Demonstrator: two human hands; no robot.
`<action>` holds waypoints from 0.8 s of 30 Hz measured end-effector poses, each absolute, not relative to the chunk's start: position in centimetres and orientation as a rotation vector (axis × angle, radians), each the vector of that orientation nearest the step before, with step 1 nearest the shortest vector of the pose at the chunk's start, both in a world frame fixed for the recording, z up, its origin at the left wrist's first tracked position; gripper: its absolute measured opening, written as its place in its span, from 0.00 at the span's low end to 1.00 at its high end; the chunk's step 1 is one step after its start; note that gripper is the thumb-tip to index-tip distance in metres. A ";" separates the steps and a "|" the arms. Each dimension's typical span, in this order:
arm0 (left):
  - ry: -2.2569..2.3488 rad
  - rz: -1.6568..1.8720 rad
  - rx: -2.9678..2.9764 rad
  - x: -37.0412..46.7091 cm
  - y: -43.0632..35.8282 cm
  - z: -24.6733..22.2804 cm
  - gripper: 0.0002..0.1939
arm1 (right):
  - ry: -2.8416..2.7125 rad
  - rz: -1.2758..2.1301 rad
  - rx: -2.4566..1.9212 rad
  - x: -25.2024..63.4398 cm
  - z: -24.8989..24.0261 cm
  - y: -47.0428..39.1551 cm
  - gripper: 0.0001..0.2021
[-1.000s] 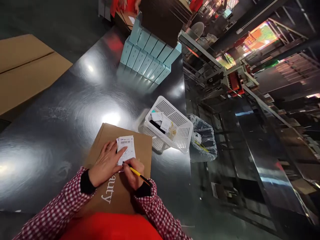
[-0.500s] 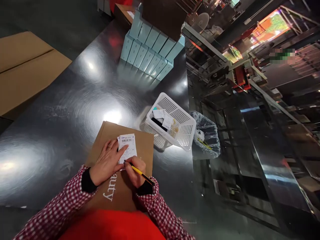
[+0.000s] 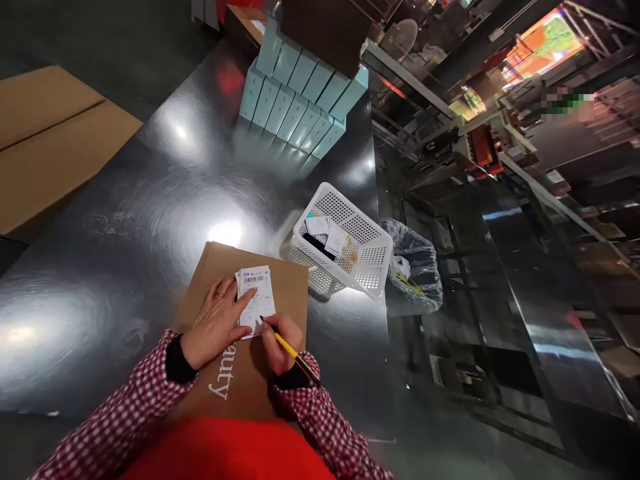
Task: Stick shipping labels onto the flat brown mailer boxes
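Observation:
White printed slips point(image 3: 256, 308) with a barcode on the top one lie stacked on a brown cardboard box point(image 3: 289, 287) with white lettering. My left hand point(image 3: 213, 323) rests flat with fingers spread, its index finger and thumb pressing on the slips. A yellow and black pen point(image 3: 286, 345) is gripped in my right hand point(image 3: 283, 340). The pen's dark tip is at the lower right part of the top slip; some handwriting-like marks show beside it, too small to read.
A white perforated basket point(image 3: 367, 267) holding slips and a black item stands right of the box on the shiny metal table point(image 3: 150, 193). Light blue boxes point(image 3: 293, 113) are stacked at the back. A plastic-lined bin point(image 3: 425, 267) stands past the right edge. A large carton point(image 3: 55, 147) is at left.
My right hand and the pen have shifted slightly to the right across the top slip, with the tip uncovering more paper. My left hand stays in place on the slips.

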State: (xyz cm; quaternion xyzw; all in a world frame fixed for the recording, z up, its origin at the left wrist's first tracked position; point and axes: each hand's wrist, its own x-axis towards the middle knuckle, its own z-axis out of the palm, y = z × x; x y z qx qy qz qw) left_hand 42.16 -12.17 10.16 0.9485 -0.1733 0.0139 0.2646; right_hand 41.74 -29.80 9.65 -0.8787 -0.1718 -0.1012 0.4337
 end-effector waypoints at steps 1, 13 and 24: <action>-0.469 0.031 2.565 42.2 -12.2 10.1 0.34 | -0.402 -0.284 -2.196 41.7 9.6 -29.9 0.07; -0.458 0.012 2.591 42.1 -12.4 10.4 0.34 | -0.436 -0.164 -2.246 42.2 9.5 -29.7 0.08; -0.472 -0.030 2.599 42.3 -12.3 10.6 0.34 | -0.473 -0.154 -2.230 42.2 9.1 -30.0 0.08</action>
